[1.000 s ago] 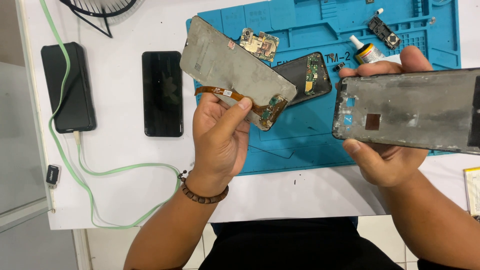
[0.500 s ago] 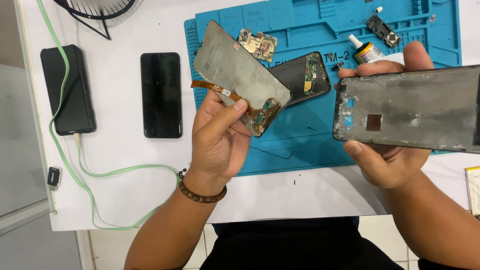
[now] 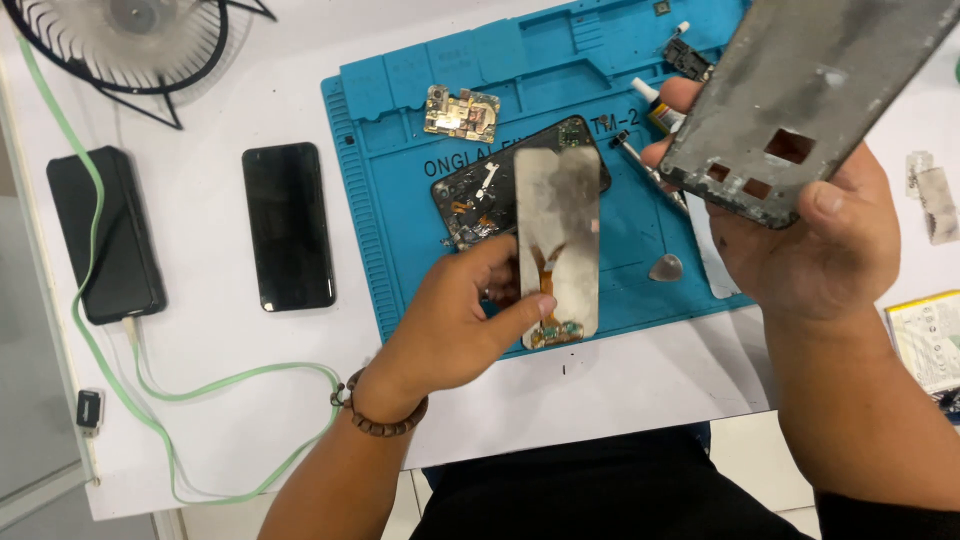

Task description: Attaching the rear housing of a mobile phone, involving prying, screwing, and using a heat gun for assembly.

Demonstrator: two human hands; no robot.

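Note:
My left hand (image 3: 455, 325) grips a detached phone screen panel (image 3: 557, 225) by its lower edge, back side up, with an orange flex cable running down its middle. It hovers over the blue repair mat (image 3: 400, 200). My right hand (image 3: 800, 245) holds a grey metal phone frame (image 3: 810, 90) raised at the upper right, tilted, with small cut-outs near its lower end. Beneath the screen lies a dark opened phone body (image 3: 475, 195) on the mat.
A small circuit board (image 3: 460, 112) lies on the mat, with a glue tube (image 3: 660, 105), a metal tool (image 3: 645, 165) and a grey pick (image 3: 666, 268). Left of the mat lie a black phone (image 3: 288, 225), a black power bank (image 3: 105, 235) with green cable (image 3: 200, 385), and a fan (image 3: 130, 40).
The screen panel has turned from a slant to upright and moved lower over the mat. My right hand has lifted the metal frame up and tilted it. The view has shifted closer.

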